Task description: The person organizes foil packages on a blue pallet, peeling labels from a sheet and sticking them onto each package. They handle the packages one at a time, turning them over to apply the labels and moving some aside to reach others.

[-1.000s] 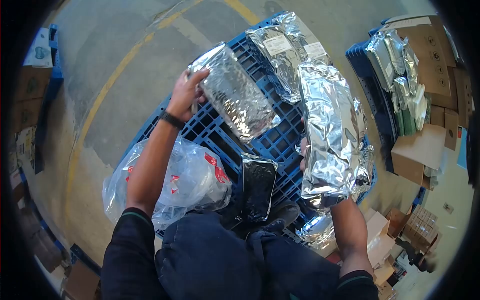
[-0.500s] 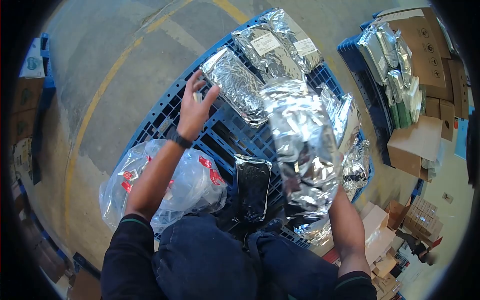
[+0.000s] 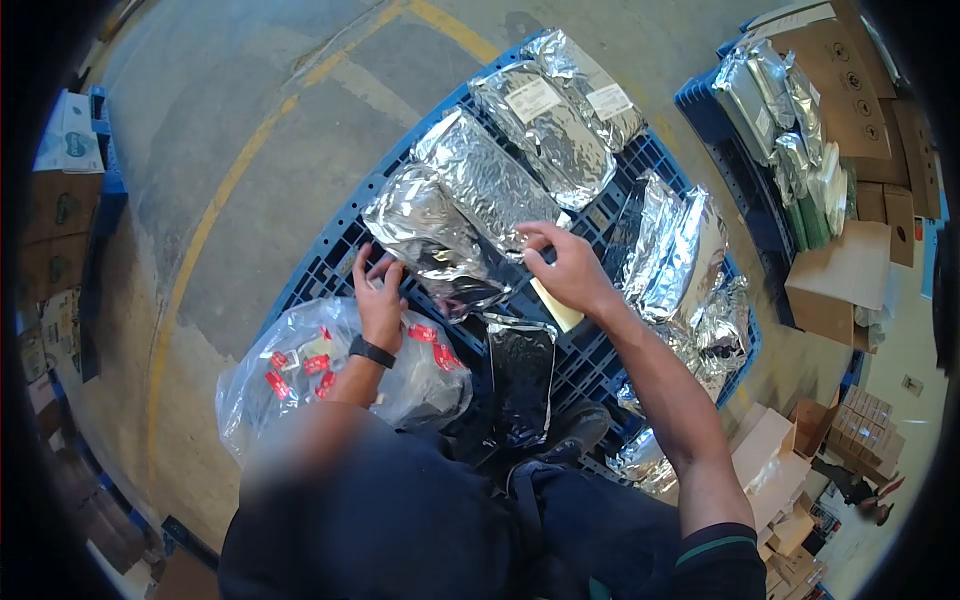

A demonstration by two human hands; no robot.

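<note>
Lowered leftward, one foil pack (image 3: 428, 232) lay beside its far neighbour (image 3: 490, 178), probably steadied by the pallet (image 3: 350, 222) beneath, left hand (image 3: 380, 305) and right hand (image 3: 572, 272) apart, clasping nothing.

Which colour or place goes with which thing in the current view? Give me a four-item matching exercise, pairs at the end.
1. Plastic bag
2. Wristband
3. Pallet
4. Floor line

A. Yellow, painted
B. Blue, under the foil packs
C. Clear, with red labels
D. Black, worn just behind the left hand

Pairs: 1-C, 2-D, 3-B, 4-A
</note>
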